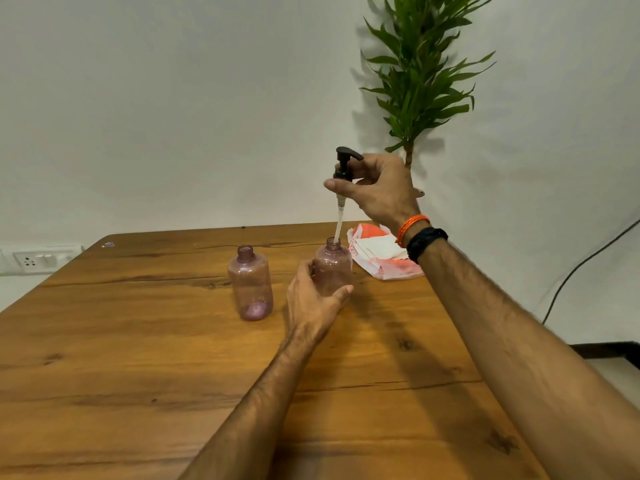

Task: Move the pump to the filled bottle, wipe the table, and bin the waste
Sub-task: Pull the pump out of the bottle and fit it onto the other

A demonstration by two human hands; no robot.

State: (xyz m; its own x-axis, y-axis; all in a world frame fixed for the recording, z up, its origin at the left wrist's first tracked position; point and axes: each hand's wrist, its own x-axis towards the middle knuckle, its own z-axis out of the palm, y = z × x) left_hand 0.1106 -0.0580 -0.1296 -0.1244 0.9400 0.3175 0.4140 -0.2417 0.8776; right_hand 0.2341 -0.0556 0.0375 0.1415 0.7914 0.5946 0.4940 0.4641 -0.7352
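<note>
Head view of a wooden worktop (138,358) set against a pale wall. Two pink translucent bottles stand upright on it, near one another but not touching, both with open necks. The left bottle (250,284) stands free, with a small pool of pink liquid at its base. The right bottle (333,268) is steadied by the left hand (313,303), whose grip is wrapped around the lower body, thumb on the near right side and fingers curled behind; the grip is clamped on the bottle. How much liquid this bottle contains cannot be told.

One black pump (344,166) is held above the right bottle by the right hand (381,192). Thumb and fingers are pinched together on the pump's collar, just below the spout. The pump's pale dip tube (340,220) hangs down at a slight tilt, and its lower end sits inside the neck of the right bottle; the collar is well clear of the neck.

The right wrist carries two bands: one orange thread band (412,228) and one black band (426,242). Just beside the right bottle, to its right, lies one orange-and-white packet (377,254) with white tissue showing at its opening. One green plant (420,74) rises behind the worktop's far right edge. One wall socket plate (41,260) appears at far left, and one dark cable (585,265) runs down the wall at right.
</note>
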